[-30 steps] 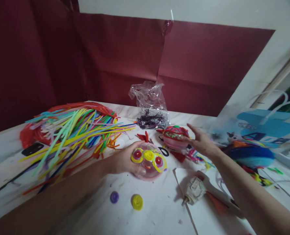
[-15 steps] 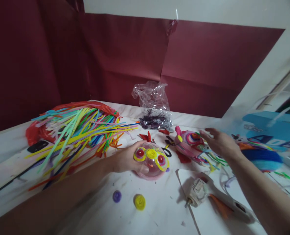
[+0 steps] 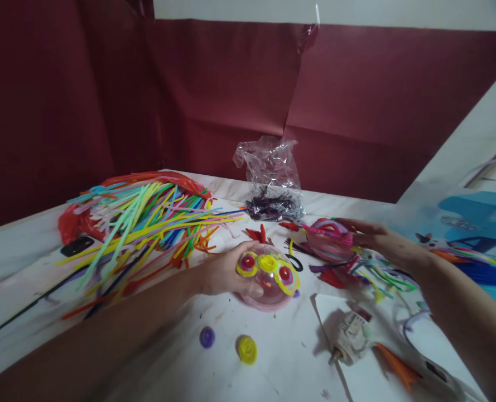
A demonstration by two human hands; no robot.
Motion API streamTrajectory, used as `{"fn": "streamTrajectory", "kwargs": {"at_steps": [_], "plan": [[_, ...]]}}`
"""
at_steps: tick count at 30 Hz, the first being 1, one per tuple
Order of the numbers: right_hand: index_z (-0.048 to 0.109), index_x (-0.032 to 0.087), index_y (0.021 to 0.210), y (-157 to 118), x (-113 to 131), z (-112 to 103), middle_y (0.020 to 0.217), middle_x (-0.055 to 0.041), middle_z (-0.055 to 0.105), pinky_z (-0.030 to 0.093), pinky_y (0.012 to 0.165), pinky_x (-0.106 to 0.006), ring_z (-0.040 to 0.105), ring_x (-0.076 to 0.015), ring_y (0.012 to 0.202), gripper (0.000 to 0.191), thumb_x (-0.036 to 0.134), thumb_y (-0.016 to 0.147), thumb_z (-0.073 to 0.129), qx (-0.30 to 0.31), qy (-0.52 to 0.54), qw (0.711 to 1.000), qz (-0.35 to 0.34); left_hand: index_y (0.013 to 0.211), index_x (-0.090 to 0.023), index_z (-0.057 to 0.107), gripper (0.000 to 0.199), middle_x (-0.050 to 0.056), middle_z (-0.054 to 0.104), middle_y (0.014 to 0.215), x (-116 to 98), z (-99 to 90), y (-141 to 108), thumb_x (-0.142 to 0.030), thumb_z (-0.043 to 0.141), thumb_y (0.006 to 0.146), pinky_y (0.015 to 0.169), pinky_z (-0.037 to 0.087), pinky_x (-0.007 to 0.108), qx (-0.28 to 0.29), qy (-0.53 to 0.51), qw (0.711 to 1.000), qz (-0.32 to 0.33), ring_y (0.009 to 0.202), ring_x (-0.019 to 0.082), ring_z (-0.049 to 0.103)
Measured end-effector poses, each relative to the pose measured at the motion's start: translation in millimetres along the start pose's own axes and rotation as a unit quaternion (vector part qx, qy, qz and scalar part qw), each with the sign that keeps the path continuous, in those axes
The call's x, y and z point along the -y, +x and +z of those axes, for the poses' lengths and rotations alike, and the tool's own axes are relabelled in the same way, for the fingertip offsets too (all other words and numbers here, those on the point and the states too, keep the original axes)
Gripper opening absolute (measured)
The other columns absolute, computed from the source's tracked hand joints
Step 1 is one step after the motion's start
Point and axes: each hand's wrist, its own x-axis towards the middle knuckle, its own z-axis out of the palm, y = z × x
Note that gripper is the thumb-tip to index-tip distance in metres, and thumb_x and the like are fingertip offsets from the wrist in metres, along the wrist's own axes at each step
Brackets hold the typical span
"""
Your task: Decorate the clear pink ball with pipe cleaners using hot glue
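My left hand [image 3: 226, 272] grips the left side of a clear pinkish ball [image 3: 268, 298] decorated with yellow, red and white coils. Farther right, my right hand [image 3: 377, 241] touches the right side of a second pink ball [image 3: 329, 251] with pink and red strips; its fingertips are partly hidden behind that ball. In front of the held ball lie a purple coil [image 3: 207, 337] and a yellow coil [image 3: 246, 350]. A glue gun [image 3: 352, 338] rests on a white sheet at the lower right.
Many coloured pipe cleaners [image 3: 147, 218] spill from a red bag on the left, beside a phone-like object [image 3: 25, 285]. A clear plastic bag [image 3: 273, 178] of dark pieces stands at the back. At right are a blue bag [image 3: 473, 215] and a blue ball [image 3: 482, 273].
My right hand has come down onto the second pink ball, which is turned so its coiled face no longer shows. The view has shifted right. My left hand still holds its ball.
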Motion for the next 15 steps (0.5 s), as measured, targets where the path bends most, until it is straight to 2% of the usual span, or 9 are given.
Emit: {"fn": "streamTrajectory", "kwargs": {"at_steps": [3, 5, 7, 9, 11, 13, 15], "plan": [[0.041, 0.024, 0.141, -4.5, -10.1, -2.6, 0.142, -0.0088, 0.046, 0.051, 0.094, -0.038, 0.05, -0.0277, 0.123, 0.074, 0.067, 0.081, 0.05, -0.004, 0.023, 1.0, 0.016, 0.127, -0.017, 0.044, 0.076, 0.016, 0.055, 0.132, 0.2, 0.3, 0.3, -0.023, 0.083, 0.062, 0.101, 0.04, 0.045, -0.004, -0.009, 1.0, 0.005, 0.124, 0.033, 0.05], [0.037, 0.024, 0.143, -7.6, -13.1, -0.2, 0.146, -0.008, 0.04, 0.047, 0.1, -0.038, 0.043, -0.0297, 0.129, 0.09, 0.071, 0.07, 0.059, -0.007, 0.021, 1.0, 0.015, 0.128, -0.017, 0.044, 0.076, 0.016, 0.056, 0.131, 1.2, -0.5, 0.4, -0.024, 0.083, 0.063, 0.1, 0.04, 0.045, 0.0, -0.009, 1.0, 0.007, 0.124, 0.033, 0.05], [0.038, 0.021, 0.143, -9.3, -13.8, 3.8, 0.149, -0.0098, 0.035, 0.037, 0.109, -0.04, 0.033, -0.0332, 0.135, 0.106, 0.065, 0.054, 0.075, -0.029, 0.006, 0.999, 0.014, 0.129, -0.017, 0.043, 0.076, 0.016, 0.056, 0.131, 2.7, -1.9, 0.3, -0.024, 0.082, 0.063, 0.1, 0.04, 0.045, -0.002, 0.0, 1.0, 0.006, 0.123, 0.033, 0.051], [0.042, 0.02, 0.141, -9.4, -13.5, 8.4, 0.152, -0.0108, 0.028, 0.024, 0.115, -0.041, 0.023, -0.0352, 0.139, 0.111, 0.055, 0.045, 0.084, -0.065, -0.01, 0.998, 0.009, 0.131, -0.018, 0.041, 0.079, 0.016, 0.054, 0.133, 4.6, -3.4, 0.1, -0.023, 0.082, 0.064, 0.1, 0.04, 0.045, -0.014, 0.012, 1.0, -0.003, 0.122, 0.033, 0.052], [0.046, 0.02, 0.137, -8.7, -13.2, 12.8, 0.15, -0.0107, 0.031, 0.02, 0.116, -0.043, 0.025, -0.0341, 0.138, 0.098, 0.048, 0.052, 0.085, -0.087, -0.012, 0.996, 0.001, 0.133, -0.017, 0.037, 0.083, 0.016, 0.052, 0.135, 6.5, -4.6, -0.2, -0.022, 0.082, 0.063, 0.101, 0.039, 0.045, -0.031, 0.022, 0.999, -0.013, 0.123, 0.033, 0.051], [0.048, 0.021, 0.135, -7.8, -13.0, 16.5, 0.142, -0.0104, 0.042, 0.03, 0.111, -0.048, 0.04, -0.0306, 0.13, 0.072, 0.042, 0.072, 0.076, -0.09, 0.002, 0.996, 0.0, 0.135, -0.017, 0.034, 0.087, 0.016, 0.051, 0.137, 7.8, -5.0, -0.6, -0.023, 0.082, 0.062, 0.102, 0.038, 0.044, -0.039, 0.025, 0.999, -0.016, 0.125, 0.033, 0.049], [0.05, 0.019, 0.131, -6.8, -12.9, 18.8, 0.13, -0.01, 0.053, 0.044, 0.099, -0.048, 0.053, -0.0262, 0.116, 0.048, 0.036, 0.088, 0.063, -0.086, 0.022, 0.996, 0.008, 0.136, -0.017, 0.032, 0.09, 0.016, 0.05, 0.138, 8.0, -4.8, -1.0, -0.024, 0.082, 0.062, 0.102, 0.039, 0.043, -0.042, 0.026, 0.999, -0.02, 0.126, 0.033, 0.048]]}}
